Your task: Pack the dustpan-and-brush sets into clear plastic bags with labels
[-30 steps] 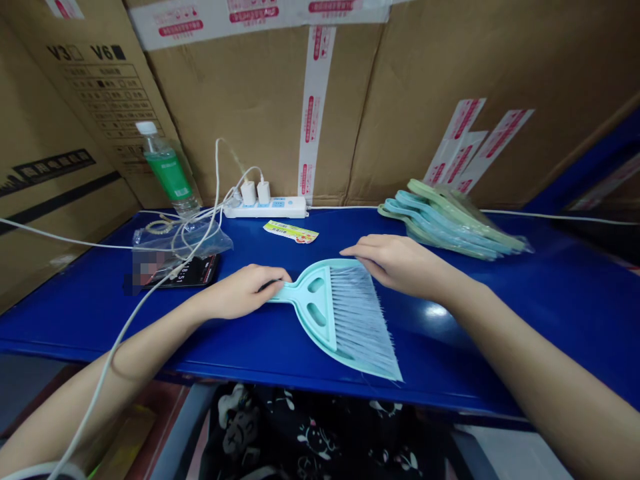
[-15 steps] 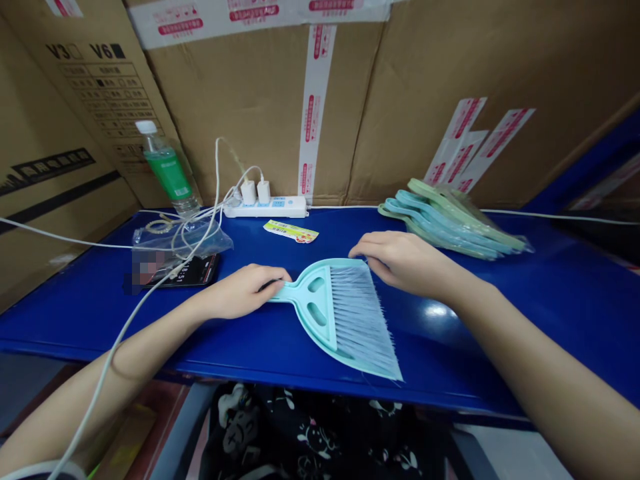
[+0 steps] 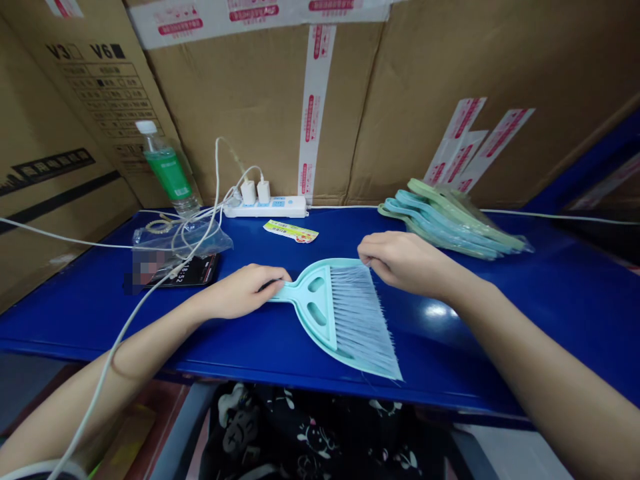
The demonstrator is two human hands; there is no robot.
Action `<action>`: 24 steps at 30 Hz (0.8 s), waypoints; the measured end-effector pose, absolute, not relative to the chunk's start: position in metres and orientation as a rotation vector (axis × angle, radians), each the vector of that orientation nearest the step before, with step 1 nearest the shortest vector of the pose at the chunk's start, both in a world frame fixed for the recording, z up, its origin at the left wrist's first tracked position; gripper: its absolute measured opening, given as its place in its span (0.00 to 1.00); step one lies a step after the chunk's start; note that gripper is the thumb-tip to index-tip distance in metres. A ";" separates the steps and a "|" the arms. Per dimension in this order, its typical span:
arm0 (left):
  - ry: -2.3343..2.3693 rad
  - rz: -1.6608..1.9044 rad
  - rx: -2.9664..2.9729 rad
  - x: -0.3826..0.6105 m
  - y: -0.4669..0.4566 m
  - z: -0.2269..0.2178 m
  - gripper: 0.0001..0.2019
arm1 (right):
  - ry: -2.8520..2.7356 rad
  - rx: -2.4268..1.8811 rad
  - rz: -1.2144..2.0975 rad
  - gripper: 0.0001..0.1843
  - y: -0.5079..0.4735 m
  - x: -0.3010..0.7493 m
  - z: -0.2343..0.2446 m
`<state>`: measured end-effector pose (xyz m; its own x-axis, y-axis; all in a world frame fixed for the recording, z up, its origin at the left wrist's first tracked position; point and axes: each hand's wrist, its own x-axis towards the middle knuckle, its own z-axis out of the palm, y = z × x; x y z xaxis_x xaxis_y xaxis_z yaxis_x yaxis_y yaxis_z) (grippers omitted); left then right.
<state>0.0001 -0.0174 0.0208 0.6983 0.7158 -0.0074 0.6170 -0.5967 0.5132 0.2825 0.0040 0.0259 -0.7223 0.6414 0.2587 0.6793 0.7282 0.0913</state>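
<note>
Brush + dustpan combo: R hand just curled in at the far corner, L hand hasn't budged

L hand [image 3: 245,291] has its fingers wrapped round the handle end, same grip as a sec ago. Pan [image 3: 345,359] lies flat on the blue table [image 3: 480,340] btwn both hands, brush [image 3: 353,313] nested inside, bristles pointing R, nothing shifted. R hand [image 3: 400,263] had its index stretched over the corner; now it's a bit further R, fingers bunched tog. by the bristle tips. Can't tell if they're pinching a strand. IMO that means it's fiddling w/ the bristle edge while L steadies.
</note>
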 end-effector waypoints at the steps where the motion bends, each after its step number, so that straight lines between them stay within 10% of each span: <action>1: 1.026 0.273 2.422 0.000 -0.018 0.021 0.14 | -2.722 -1.052 -0.261 0.12 0.004 0.283 0.026; 24: 1.015 0.276 2.454 0.000 -0.018 0.021 0.14 | -2.763 -1.305 -0.087 0.12 0.001 0.279 0.034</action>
<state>0.0000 -0.0180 0.0207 0.7067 0.7075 0.0070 0.6135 -0.6177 0.4921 0.2788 0.0014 0.0341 -0.6326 0.7680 0.1002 0.7728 0.6345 0.0151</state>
